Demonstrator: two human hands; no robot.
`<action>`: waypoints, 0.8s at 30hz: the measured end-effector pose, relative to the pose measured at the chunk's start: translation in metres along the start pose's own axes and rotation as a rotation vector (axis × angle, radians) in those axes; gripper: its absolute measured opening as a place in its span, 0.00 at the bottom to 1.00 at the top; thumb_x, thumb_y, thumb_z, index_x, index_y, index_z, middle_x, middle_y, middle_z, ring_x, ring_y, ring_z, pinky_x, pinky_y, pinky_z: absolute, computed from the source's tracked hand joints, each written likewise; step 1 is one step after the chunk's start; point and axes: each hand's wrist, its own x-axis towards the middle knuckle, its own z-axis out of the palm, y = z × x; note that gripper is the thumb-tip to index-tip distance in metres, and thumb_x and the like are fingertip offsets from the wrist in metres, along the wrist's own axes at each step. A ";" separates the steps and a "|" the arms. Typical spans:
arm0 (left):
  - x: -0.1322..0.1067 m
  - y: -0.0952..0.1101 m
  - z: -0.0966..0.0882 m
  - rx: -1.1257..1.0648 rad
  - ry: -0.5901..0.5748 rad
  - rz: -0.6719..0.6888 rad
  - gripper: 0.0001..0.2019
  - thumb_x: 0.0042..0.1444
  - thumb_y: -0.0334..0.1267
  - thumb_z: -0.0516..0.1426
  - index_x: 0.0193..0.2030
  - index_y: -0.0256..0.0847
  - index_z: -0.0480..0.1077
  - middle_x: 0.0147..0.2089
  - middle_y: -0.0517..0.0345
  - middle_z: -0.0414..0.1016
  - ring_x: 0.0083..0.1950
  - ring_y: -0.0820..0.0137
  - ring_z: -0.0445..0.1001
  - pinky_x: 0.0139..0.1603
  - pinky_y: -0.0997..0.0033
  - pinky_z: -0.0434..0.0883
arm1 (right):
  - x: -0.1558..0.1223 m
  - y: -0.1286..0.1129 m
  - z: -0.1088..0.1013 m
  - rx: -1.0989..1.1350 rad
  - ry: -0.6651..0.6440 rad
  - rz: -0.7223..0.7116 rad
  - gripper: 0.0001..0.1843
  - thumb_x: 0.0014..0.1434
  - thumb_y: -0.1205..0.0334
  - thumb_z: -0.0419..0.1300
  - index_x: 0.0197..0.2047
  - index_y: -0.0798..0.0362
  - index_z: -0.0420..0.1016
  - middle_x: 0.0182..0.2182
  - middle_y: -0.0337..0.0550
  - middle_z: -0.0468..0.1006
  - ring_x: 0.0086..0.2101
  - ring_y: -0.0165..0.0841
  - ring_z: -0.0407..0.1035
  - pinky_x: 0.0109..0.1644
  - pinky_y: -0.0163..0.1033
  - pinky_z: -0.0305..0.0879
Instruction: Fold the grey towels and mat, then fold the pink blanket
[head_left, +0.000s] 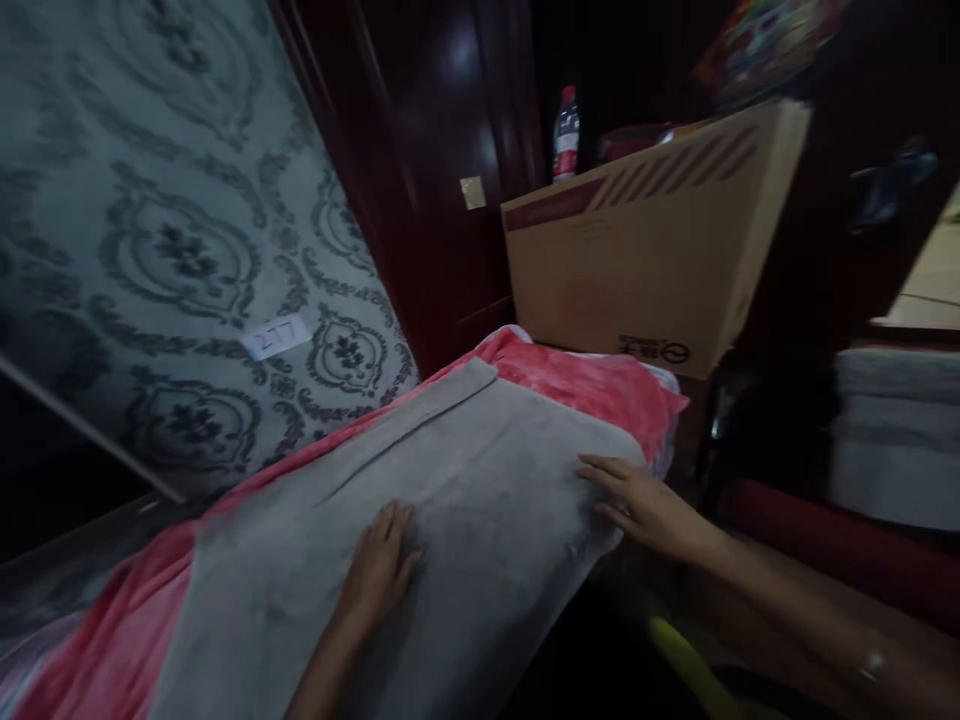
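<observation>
A grey plush cloth (480, 490), perhaps a blanket, lies spread over a pink-red blanket (592, 385), with a long fold along its far left side. My left hand (382, 565) lies on the middle of the grey cloth, palm down, its fingers stretched out. At the cloth's right edge, my right hand (637, 500) rests with its fingers spread and the fingertips on the fabric. Neither hand grips anything. The pink-red blanket shows past the grey one at the far end and along the left.
A large cardboard box (630, 250) stands beyond the far end, near a bottle with a red cap (567, 135). Patterned wallpaper (180, 250) with a paper label (276, 337) is on the left. Folded grey cloths (896, 440) lie at right. Something yellow (686, 660) is below my right arm.
</observation>
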 end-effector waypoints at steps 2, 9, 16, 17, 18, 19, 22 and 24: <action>-0.033 -0.026 -0.004 0.045 -0.010 -0.145 0.30 0.63 0.43 0.49 0.71 0.40 0.58 0.74 0.43 0.54 0.75 0.56 0.52 0.71 0.47 0.55 | 0.032 -0.012 0.031 0.013 -0.057 -0.063 0.27 0.64 0.58 0.52 0.66 0.49 0.67 0.64 0.53 0.66 0.60 0.46 0.64 0.62 0.56 0.65; -0.110 -0.049 0.007 0.128 -0.007 -0.403 0.28 0.66 0.43 0.46 0.72 0.43 0.57 0.76 0.46 0.49 0.76 0.55 0.47 0.71 0.41 0.50 | 0.086 -0.027 0.112 -0.100 -0.152 -0.105 0.31 0.66 0.43 0.48 0.68 0.45 0.64 0.67 0.54 0.61 0.65 0.53 0.56 0.62 0.68 0.57; -0.116 -0.044 0.012 0.060 0.074 -0.423 0.28 0.66 0.45 0.48 0.72 0.41 0.57 0.76 0.44 0.50 0.76 0.56 0.48 0.73 0.44 0.47 | 0.078 -0.018 0.126 -0.146 -0.193 0.018 0.37 0.65 0.37 0.44 0.70 0.48 0.62 0.68 0.53 0.58 0.66 0.52 0.53 0.65 0.67 0.51; -0.116 -0.044 0.012 0.059 0.088 -0.438 0.29 0.66 0.46 0.48 0.72 0.40 0.57 0.75 0.42 0.50 0.76 0.55 0.48 0.73 0.43 0.47 | 0.077 -0.019 0.125 -0.149 -0.187 0.028 0.38 0.65 0.37 0.44 0.69 0.49 0.62 0.68 0.53 0.59 0.66 0.53 0.53 0.65 0.67 0.52; -0.117 -0.044 0.012 0.066 0.103 -0.461 0.29 0.66 0.46 0.48 0.71 0.39 0.57 0.75 0.40 0.50 0.76 0.54 0.49 0.72 0.43 0.47 | 0.077 -0.019 0.125 -0.151 -0.181 0.033 0.38 0.64 0.37 0.44 0.69 0.49 0.63 0.68 0.54 0.59 0.66 0.53 0.54 0.65 0.68 0.52; -0.117 -0.043 0.013 0.082 0.121 -0.490 0.29 0.66 0.47 0.48 0.71 0.37 0.57 0.75 0.38 0.51 0.76 0.53 0.49 0.72 0.41 0.47 | 0.077 -0.020 0.124 -0.153 -0.177 0.036 0.37 0.64 0.37 0.44 0.69 0.48 0.63 0.68 0.54 0.60 0.66 0.53 0.54 0.64 0.68 0.52; -0.118 -0.042 0.013 0.141 0.146 -0.588 0.31 0.66 0.50 0.47 0.71 0.36 0.57 0.74 0.34 0.51 0.75 0.48 0.48 0.70 0.37 0.48 | 0.077 -0.024 0.121 -0.174 -0.192 0.042 0.38 0.65 0.37 0.42 0.70 0.48 0.61 0.68 0.52 0.59 0.66 0.52 0.54 0.65 0.66 0.52; -0.117 -0.040 0.013 0.168 0.128 -0.647 0.31 0.66 0.51 0.46 0.72 0.36 0.56 0.74 0.34 0.51 0.75 0.46 0.48 0.70 0.38 0.48 | 0.078 -0.027 0.118 -0.199 -0.222 0.059 0.38 0.65 0.37 0.41 0.71 0.47 0.59 0.69 0.50 0.56 0.67 0.51 0.51 0.67 0.65 0.51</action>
